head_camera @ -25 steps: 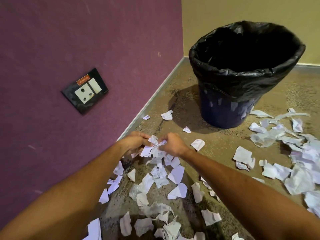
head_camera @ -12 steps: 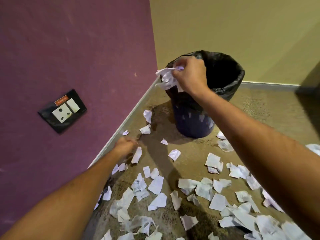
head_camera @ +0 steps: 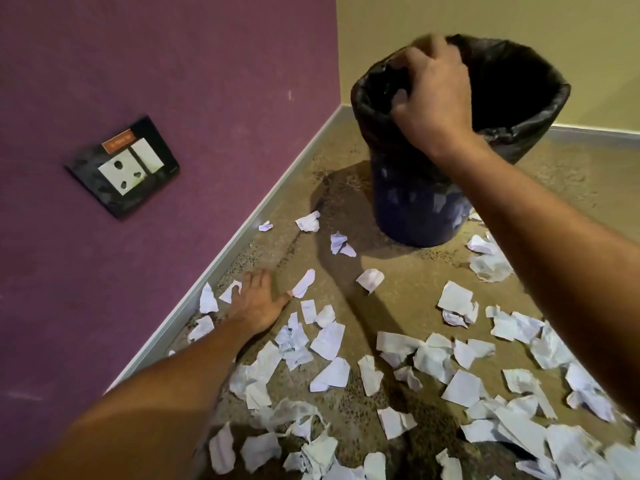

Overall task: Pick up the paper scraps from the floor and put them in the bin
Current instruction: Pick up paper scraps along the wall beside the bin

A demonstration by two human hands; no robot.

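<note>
— What fills the corner?

— The purple wall beside the bin, meeting a yellow wall behind the bin. The speckled floor spreads out in front of the bin.

— And the bin itself?

— The bin is dark blue, upright, lined with a black bag folded over its rim. It stands close to where the two walls meet.

— The hands?

— The right hand is over the near left part of the bin's rim, fingers curled downward, somewhat blurred. I see no paper in it, but whether the fingers are loosened or pinched on the bag, I cannot tell. The left hand is down on the floor in front of the bin and to its left, near the skirting, palm down, fingers spread flat, gripping nothing.

— The scraps?

— Paper scraps lie scattered across the floor in front of the bin and to its right. One scrap touches the left hand's thumb tip.

— Anything smaller?

— A black socket plate on the purple wall, well left of the bin.
</note>
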